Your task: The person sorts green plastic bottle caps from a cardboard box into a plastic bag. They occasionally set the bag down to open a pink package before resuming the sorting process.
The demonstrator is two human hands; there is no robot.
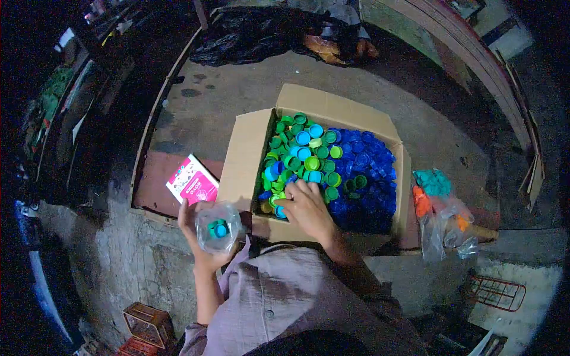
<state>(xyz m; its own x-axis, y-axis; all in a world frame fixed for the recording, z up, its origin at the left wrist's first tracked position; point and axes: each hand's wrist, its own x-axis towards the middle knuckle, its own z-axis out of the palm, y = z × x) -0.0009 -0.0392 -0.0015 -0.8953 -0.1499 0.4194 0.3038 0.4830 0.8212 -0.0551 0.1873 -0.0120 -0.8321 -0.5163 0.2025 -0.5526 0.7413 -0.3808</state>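
An open cardboard box (pixel 240 157) is filled with plastic bottle caps. Green, lime and light-blue bottle caps (pixel 304 151) make up its left side, and dark-blue bottle caps (pixel 365 172) fill the right. My right hand (pixel 306 207) is down among the caps at the box's near side, fingers curled; whether a cap is between them is hidden. My left hand (pixel 189 222) is wrapped round a clear plastic bag (pixel 228 242) just outside the box's near left corner. Inside that bag lie a few green caps and a light-blue cap (pixel 221 230).
A pink and white booklet (pixel 193 180) lies left of the box. To the right are clear bags (pixel 439 234) with teal caps (pixel 432 182) and orange caps (pixel 422 200). Black plastic sheeting (pixel 249 38) lies at the back. A wooden crate (pixel 147 323) stands below left.
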